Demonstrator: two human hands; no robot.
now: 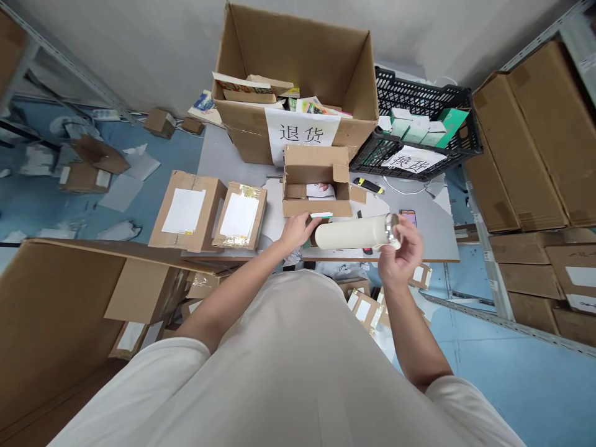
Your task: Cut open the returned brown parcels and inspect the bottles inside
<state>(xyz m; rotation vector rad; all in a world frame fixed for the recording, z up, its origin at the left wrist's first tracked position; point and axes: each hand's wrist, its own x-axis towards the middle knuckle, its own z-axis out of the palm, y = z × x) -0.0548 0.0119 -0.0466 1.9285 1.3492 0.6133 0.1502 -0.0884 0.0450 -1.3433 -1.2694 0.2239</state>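
We look through a single camera worn on the head, facing forward and steeply down. Our shirt fills the bottom centre, close to the lens; past it, our left hand and right hand sit near mid-frame, at the table's near edge. The wall lies farther off, along the top. Our field is wide, reaching floor on both sides.

Loc: small whse / parcel rm, returns handling. Evid: big ctn on wkbench w/ sign 退货 (= returns), blk crate, labelled pkgs, box cutter, metal shelving + stacked ctns, paper scraps on blue flr
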